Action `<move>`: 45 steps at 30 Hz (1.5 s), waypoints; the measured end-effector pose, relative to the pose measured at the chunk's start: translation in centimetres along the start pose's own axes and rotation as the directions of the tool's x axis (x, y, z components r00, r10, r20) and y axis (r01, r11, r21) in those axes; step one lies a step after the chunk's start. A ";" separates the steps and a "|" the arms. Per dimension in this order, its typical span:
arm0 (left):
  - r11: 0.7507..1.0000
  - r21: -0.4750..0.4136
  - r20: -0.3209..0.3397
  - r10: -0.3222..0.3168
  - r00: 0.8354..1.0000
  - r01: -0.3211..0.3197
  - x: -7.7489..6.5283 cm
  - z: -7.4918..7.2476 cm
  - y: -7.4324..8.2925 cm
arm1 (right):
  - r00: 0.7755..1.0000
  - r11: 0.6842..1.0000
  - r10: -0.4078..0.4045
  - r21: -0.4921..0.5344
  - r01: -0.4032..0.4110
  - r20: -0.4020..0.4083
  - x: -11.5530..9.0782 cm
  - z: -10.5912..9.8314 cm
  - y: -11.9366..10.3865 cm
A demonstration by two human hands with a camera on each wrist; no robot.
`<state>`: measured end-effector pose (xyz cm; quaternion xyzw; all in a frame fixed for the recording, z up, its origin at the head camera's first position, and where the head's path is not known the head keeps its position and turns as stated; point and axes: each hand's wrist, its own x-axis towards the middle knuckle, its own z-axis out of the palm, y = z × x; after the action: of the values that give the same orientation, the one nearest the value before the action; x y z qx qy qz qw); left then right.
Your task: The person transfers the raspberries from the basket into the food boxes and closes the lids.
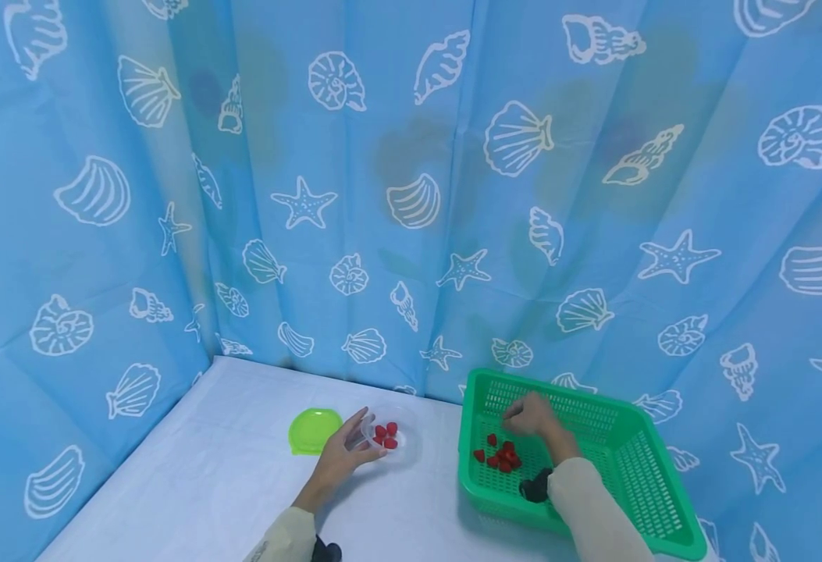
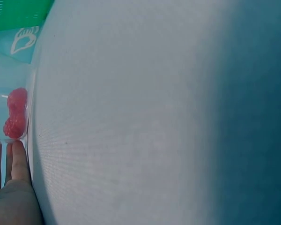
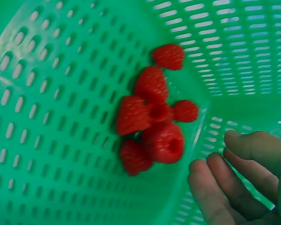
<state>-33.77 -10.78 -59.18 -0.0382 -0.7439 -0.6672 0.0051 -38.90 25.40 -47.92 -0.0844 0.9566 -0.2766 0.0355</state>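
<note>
My left hand (image 1: 341,459) holds a clear plastic container (image 1: 405,437) by its left side, thumb and fingers spread around the wall. Several red raspberries (image 1: 390,442) lie inside it; in the left wrist view the fingertips touch the container beside the raspberries (image 2: 16,112). Over the inside of a green basket (image 1: 638,417) hovers my right hand (image 1: 531,416). Its fingers (image 3: 220,187) are loosely bent, with a gap to the thumb and nothing visible between them. A cluster of raspberries (image 3: 152,115) lies on the basket floor, apart from that hand.
A lime-green lid (image 1: 314,431) lies on the white-covered table (image 1: 221,445), left of the container. Blue curtains (image 1: 382,234) with white shell prints stand behind and to the left. The basket's raised, slotted walls surround the right hand.
</note>
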 end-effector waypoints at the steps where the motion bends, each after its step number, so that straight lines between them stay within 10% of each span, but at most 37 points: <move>1: 1.000 -0.003 0.001 -0.003 1.000 0.003 0.0 0.0 0.0 | 1.000 1.000 0.005 -0.008 -0.005 0.006 -0.1 0.1 0.2; 18: 1.000 -0.006 0.003 -0.013 1.000 0.013 -0.1 0.0 0.3 | 0.971 0.970 0.212 0.099 -0.224 0.114 -0.2 1.3 1.9; 28: 1.000 0.009 0.017 -0.007 1.000 0.007 -2.0 -0.4 3.7 | 0.963 0.951 0.245 0.167 -0.262 0.114 0.0 1.8 1.8; 45: 1.000 0.023 0.008 -0.014 1.000 0.014 -0.2 -0.2 0.5 | 0.967 0.909 0.243 0.331 -0.254 0.074 -0.1 1.0 0.6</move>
<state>-33.56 -10.90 -58.64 -0.0356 -0.7518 -0.6584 -0.0021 -38.83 25.44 -49.08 0.0409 0.8972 -0.4282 0.0995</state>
